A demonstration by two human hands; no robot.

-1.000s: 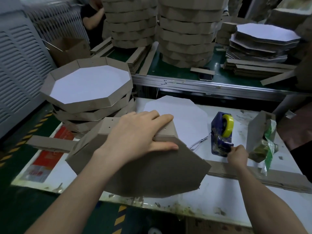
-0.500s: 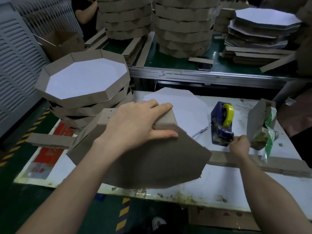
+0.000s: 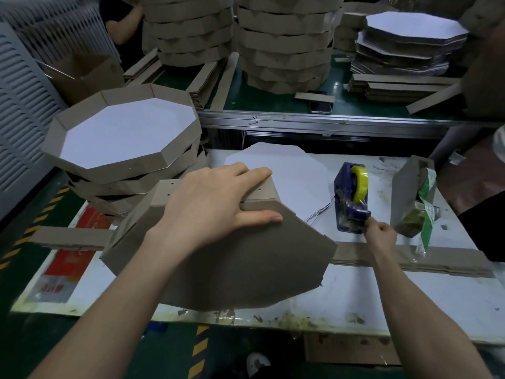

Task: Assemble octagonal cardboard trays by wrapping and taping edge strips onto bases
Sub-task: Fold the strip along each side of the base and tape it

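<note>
Octagonal tray lies upturned on the worktop beneath the left hand, whose flat fingers press its edge strip. Right hand pinches the near end of the tape dispenser, just as before.

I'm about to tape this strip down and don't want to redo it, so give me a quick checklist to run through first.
1. Left hand presses the edge strip onto the upturned base: ok.
2. Right hand grips the tape dispenser at its near end: ok.
3. Tape end actually caught in that hand: cannot tell.
4. Yellow tape roll has tape left: ok.
5. Strip flush round the base's far side: cannot tell, since the hand and the tilt hide it.
</note>
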